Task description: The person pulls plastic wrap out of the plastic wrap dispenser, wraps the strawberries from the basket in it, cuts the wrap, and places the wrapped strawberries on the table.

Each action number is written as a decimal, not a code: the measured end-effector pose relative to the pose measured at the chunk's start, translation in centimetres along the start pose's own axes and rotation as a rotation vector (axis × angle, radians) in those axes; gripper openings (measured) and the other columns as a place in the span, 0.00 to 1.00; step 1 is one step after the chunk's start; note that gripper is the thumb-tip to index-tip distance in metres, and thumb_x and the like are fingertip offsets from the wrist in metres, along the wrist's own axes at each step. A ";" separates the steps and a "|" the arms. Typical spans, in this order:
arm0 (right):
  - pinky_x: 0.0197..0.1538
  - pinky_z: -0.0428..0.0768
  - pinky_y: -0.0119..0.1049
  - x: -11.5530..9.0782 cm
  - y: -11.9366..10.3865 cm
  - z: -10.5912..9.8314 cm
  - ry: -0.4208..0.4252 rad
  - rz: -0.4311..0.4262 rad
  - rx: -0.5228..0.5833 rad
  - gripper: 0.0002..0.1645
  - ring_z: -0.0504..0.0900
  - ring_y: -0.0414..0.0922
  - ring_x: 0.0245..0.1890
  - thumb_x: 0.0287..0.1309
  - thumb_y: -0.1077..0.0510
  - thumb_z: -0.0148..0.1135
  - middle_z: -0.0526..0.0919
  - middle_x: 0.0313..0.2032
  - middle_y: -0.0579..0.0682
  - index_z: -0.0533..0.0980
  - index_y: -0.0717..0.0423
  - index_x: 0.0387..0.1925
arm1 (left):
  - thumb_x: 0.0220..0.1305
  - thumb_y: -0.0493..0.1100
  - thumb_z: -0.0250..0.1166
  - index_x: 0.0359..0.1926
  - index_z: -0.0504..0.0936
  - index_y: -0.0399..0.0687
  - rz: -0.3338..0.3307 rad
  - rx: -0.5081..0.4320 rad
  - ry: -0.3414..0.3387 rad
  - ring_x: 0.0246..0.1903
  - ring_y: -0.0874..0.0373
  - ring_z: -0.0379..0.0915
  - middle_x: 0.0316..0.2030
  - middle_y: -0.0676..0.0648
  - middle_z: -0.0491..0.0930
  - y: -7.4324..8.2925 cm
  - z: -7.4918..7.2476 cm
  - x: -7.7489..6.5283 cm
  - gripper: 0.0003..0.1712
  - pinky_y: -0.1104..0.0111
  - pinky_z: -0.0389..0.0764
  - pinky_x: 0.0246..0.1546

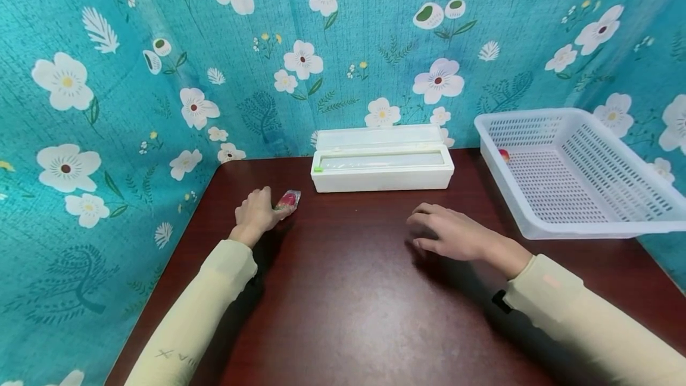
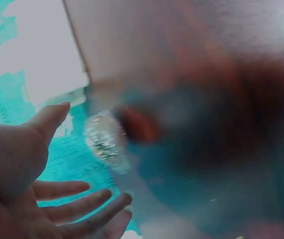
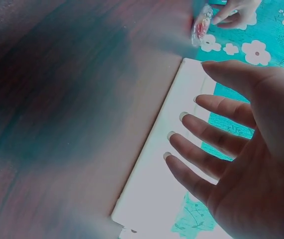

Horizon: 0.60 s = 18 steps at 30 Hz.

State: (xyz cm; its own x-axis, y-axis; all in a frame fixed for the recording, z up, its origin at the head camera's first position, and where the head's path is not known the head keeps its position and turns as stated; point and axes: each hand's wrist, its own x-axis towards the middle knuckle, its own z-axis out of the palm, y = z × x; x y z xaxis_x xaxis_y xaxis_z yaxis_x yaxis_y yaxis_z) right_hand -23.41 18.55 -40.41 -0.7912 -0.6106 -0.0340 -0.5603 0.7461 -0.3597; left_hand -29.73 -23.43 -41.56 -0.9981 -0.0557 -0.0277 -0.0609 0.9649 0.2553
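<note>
In the head view, the left hand [image 1: 256, 210] reaches over the far left of the dark table [image 1: 348, 279], its thumb by a small red packet [image 1: 289, 200] in clear wrapping; whether they touch cannot be told here. The right hand [image 1: 452, 234] is at the table's right, fingers loosely bent, its grip holding nothing. Between and beyond them stands a long white box [image 1: 383, 180], lid raised; at right, a white basket [image 1: 568, 230] contains a small red item [image 1: 504, 155]. In the left wrist view, that grip is slack, thumb well away from the fingers, with the shiny packet beyond, not grasped. In the right wrist view, thumb and fingers are spread and bare, the white box behind them.
</note>
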 end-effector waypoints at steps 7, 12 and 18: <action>0.55 0.79 0.57 0.3 -0.1 -1.5 0.090 -0.015 -0.086 0.27 0.79 0.55 0.57 0.65 0.52 0.69 0.78 0.58 0.57 0.78 0.58 0.61 | 0.64 0.57 0.72 0.65 0.73 0.37 0.224 0.019 0.189 0.50 0.39 0.79 0.58 0.35 0.75 2.5 -1.4 0.7 0.38 0.44 0.82 0.48; 0.56 0.78 0.58 1.6 0.5 -4.0 0.191 0.004 -0.144 0.26 0.78 0.58 0.57 0.66 0.52 0.68 0.78 0.58 0.59 0.77 0.58 0.62 | 0.67 0.48 0.71 0.61 0.80 0.37 0.516 0.007 0.306 0.54 0.41 0.77 0.57 0.38 0.80 6.1 -1.5 1.8 0.27 0.49 0.80 0.54; 0.59 0.76 0.58 4.1 1.7 -6.3 0.188 0.074 -0.110 0.26 0.77 0.58 0.59 0.66 0.57 0.66 0.77 0.61 0.61 0.76 0.62 0.63 | 0.67 0.45 0.71 0.59 0.81 0.38 0.704 0.024 0.259 0.55 0.44 0.79 0.56 0.39 0.82 9.7 -0.9 3.1 0.24 0.52 0.78 0.57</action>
State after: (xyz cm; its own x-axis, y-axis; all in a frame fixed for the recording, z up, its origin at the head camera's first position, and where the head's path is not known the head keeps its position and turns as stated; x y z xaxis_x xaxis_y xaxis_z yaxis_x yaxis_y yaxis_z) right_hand -29.15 18.97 -35.23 -0.8570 -0.5008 0.1214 -0.5144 0.8177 -0.2582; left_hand -33.47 -14.45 -38.31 -0.7721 0.5211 0.3637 0.5903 0.8001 0.1070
